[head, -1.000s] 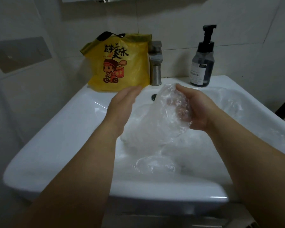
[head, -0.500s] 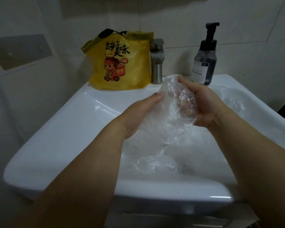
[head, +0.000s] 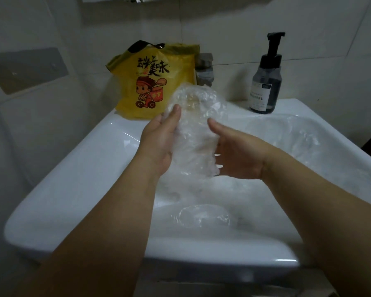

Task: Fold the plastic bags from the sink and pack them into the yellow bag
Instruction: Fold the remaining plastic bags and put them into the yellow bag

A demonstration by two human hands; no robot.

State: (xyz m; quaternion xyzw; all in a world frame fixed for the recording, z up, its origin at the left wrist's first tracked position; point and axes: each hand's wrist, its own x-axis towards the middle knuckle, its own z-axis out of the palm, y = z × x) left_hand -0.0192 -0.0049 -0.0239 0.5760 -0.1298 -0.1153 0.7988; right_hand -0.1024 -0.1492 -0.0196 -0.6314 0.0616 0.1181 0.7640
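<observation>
White tile backs the sink [head: 77,168], where the yellow bag [head: 124,88] stands on the back rim beside the tap [head: 205,69]. We hold a crumpled clear bag [head: 193,133] above the basin. Our left hand [head: 159,144] pinches it, thumb in front. Our right hand [head: 240,157] cups its other side, fingers hidden, so we cannot tell its grip. Below lie loose bags [head: 204,217]. We judge the slick, springy film may unfold or drop into the basin if either hand eases.

Yellow bag [head: 159,82] with black lettering and red cartoon figure; clear plastic bag [head: 193,133]; white sink [head: 77,181].
</observation>
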